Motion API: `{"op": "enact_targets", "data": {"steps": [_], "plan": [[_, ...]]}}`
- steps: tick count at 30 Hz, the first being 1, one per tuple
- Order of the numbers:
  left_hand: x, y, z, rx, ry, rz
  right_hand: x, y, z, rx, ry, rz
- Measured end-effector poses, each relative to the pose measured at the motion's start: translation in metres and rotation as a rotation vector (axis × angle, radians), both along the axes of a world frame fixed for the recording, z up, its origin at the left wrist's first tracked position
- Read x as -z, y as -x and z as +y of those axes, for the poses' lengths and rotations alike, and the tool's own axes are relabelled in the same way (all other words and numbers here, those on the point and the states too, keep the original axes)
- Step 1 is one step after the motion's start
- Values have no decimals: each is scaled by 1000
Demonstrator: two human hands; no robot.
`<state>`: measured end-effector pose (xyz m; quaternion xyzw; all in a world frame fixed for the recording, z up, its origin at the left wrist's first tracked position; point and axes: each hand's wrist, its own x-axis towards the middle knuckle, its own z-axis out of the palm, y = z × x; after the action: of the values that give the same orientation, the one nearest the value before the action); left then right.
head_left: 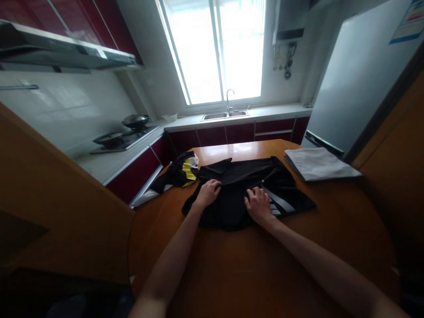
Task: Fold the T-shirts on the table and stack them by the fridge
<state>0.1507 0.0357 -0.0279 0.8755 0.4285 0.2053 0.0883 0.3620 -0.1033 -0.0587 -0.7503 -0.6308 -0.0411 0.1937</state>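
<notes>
A black garment [232, 198] with a pale grey stripe and white printed bars lies spread on the wooden table [245, 274]. Its exact kind is hard to make out in the folds. My left hand [209, 192] rests on the cloth left of its middle, fingers loosely bent and lying on the fabric. To the right, my right hand [259, 204] touches the cloth beside the grey stripe, its fingers apart. Neither hand visibly lifts any fabric.
A crumpled black, yellow and white garment [185, 171] lies at the table's left edge. Folded whitish cloth [321, 164] sits at the right. Beyond are a sink [225, 115], a stove with pans [111, 140], and a fridge [361, 75].
</notes>
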Motion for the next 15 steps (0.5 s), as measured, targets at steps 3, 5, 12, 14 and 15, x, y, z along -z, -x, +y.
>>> {"op": "enact_targets", "data": {"steps": [3, 5, 12, 14, 15], "plan": [[24, 16, 17, -112, -9, 108, 7, 15, -2, -51, 46, 26], [38, 20, 21, -157, 14, 160, 13, 16, -1, -60, 67, 44], [49, 18, 23, -210, 25, 202, 17, 9, 3, -98, 105, 75], [48, 18, 24, -221, 28, 206, 16, 9, 4, -120, 112, 64], [48, 18, 24, -226, 27, 206, 16, 8, 4, -130, 112, 60]]}}
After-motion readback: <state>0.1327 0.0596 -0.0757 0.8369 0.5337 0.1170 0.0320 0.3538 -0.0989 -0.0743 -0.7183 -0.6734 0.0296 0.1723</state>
